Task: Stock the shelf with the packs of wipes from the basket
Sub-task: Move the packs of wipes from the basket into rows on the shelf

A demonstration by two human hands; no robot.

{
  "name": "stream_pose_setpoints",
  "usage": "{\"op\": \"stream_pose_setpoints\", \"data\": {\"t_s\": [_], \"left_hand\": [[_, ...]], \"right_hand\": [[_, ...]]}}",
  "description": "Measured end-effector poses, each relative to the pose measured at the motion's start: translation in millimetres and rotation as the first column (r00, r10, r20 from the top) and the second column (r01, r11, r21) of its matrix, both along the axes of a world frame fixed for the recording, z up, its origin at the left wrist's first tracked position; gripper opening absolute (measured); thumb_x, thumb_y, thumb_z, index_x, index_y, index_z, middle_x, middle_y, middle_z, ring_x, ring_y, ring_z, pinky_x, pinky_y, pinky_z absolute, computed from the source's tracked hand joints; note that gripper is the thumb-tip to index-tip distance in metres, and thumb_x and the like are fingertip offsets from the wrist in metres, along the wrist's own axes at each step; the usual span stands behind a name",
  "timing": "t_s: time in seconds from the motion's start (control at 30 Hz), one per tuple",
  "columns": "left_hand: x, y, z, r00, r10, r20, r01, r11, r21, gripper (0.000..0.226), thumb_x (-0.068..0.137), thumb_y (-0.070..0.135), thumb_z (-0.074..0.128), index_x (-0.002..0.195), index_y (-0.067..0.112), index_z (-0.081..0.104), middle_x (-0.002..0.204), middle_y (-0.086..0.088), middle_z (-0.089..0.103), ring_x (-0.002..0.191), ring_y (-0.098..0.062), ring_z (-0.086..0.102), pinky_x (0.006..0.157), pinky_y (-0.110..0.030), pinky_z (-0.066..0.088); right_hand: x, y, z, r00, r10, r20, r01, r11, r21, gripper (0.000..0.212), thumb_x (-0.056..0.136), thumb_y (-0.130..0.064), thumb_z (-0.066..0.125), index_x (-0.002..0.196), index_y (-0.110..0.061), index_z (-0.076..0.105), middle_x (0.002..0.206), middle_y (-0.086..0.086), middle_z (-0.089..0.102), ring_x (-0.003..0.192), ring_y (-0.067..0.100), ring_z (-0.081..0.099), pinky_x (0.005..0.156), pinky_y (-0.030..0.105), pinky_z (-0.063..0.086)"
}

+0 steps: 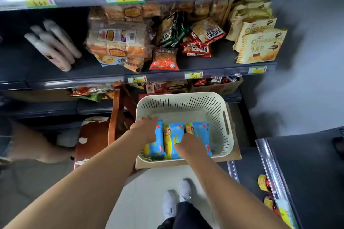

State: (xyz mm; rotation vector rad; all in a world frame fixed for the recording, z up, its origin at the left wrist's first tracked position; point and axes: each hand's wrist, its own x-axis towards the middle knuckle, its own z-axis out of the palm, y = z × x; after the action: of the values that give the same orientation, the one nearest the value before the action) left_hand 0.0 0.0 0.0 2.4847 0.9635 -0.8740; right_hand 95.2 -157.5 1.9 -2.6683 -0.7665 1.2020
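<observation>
A cream slotted basket (219,109) sits on a cardboard box below the shelves. Three blue and yellow packs of wipes stand side by side in it: a left pack (158,147), a middle pack (174,135) and a right pack (202,131). My left hand (146,129) reaches into the basket and grips the top of the left pack. Over the near end of the right pack lies my right hand (189,147), its fingers curled round it. The dark shelf (37,72) above has bare room at its left.
The shelf holds white sausage-shaped packs (54,44) at left, bread bags (117,42) in the middle, snack packets (188,37) and croissant bags (260,44) at right. A wooden chair (115,117) stands left of the basket. Another shelf unit (307,173) juts in at lower right.
</observation>
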Motion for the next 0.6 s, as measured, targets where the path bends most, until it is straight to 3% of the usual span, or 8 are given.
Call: {"op": "stream_pose_setpoints", "data": {"t_s": [0.13, 0.23, 0.37, 0.43, 0.5, 0.6], "left_hand": [[10, -5, -2, 0.999, -0.011, -0.033, 0.015, 0.992, 0.122, 0.057, 0.087, 0.019, 0.07, 0.139, 0.02, 0.047, 0.137, -0.006, 0.046, 0.125, -0.03, 0.052, 0.095, -0.047, 0.054], [15, -9, -3, 0.998, -0.049, -0.046, 0.057, 0.983, 0.174, 0.052, 0.088, 0.033, 0.073, 0.134, 0.021, 0.052, 0.137, -0.006, 0.046, 0.131, -0.028, 0.044, 0.097, -0.046, 0.053], [18, 1, 9, 0.992, -0.087, -0.086, 0.094, 0.992, 0.084, 0.053, 0.087, 0.046, 0.072, 0.133, 0.03, 0.051, 0.137, -0.002, 0.053, 0.124, -0.028, 0.055, 0.096, -0.041, 0.051], [17, 10, 17, 0.992, -0.106, -0.063, 0.108, 0.994, 0.015, 0.046, 0.084, 0.048, 0.073, 0.123, 0.031, 0.055, 0.131, 0.003, 0.06, 0.115, -0.024, 0.06, 0.093, -0.038, 0.053], [17, 17, 31, 0.999, -0.042, 0.025, 0.042, 0.999, -0.024, 0.047, 0.079, 0.047, 0.078, 0.118, 0.029, 0.059, 0.122, 0.004, 0.063, 0.107, -0.022, 0.061, 0.09, -0.038, 0.053], [22, 30, 58, 0.973, 0.093, 0.209, -0.071, 0.991, -0.109, 0.034, 0.073, 0.038, 0.083, 0.094, 0.02, 0.063, 0.089, 0.003, 0.061, 0.085, -0.021, 0.059, 0.073, -0.036, 0.049]], "right_hand": [[1, 1, -14, 0.993, -0.117, -0.016, 0.117, 0.993, 0.027, 0.014, 0.084, -0.011, 0.065, 0.091, -0.012, 0.053, 0.092, 0.007, 0.067, 0.099, 0.031, 0.071, 0.067, 0.033, 0.05], [-1, -1, -23, 0.978, -0.164, -0.129, 0.176, 0.981, 0.087, 0.024, 0.083, -0.005, 0.059, 0.106, -0.008, 0.056, 0.102, 0.011, 0.067, 0.102, 0.033, 0.068, 0.071, 0.036, 0.051], [11, -6, -22, 0.95, -0.236, -0.207, 0.281, 0.933, 0.224, 0.018, 0.083, -0.005, 0.054, 0.096, -0.016, 0.047, 0.089, 0.006, 0.058, 0.091, 0.033, 0.062, 0.067, 0.035, 0.043], [24, -12, -11, 0.93, -0.299, -0.215, 0.356, 0.88, 0.314, 0.011, 0.085, -0.01, 0.057, 0.092, -0.018, 0.056, 0.082, 0.0, 0.058, 0.087, 0.029, 0.062, 0.065, 0.034, 0.044], [40, -19, 7, 0.896, -0.342, -0.285, 0.435, 0.805, 0.403, 0.013, 0.089, -0.018, 0.063, 0.101, -0.021, 0.068, 0.085, -0.007, 0.062, 0.084, 0.02, 0.062, 0.062, 0.027, 0.043], [62, -34, 38, 0.85, -0.374, -0.37, 0.523, 0.677, 0.518, 0.017, 0.088, -0.025, 0.069, 0.104, -0.028, 0.073, 0.088, -0.01, 0.069, 0.079, 0.014, 0.065, 0.065, 0.028, 0.051]]}}
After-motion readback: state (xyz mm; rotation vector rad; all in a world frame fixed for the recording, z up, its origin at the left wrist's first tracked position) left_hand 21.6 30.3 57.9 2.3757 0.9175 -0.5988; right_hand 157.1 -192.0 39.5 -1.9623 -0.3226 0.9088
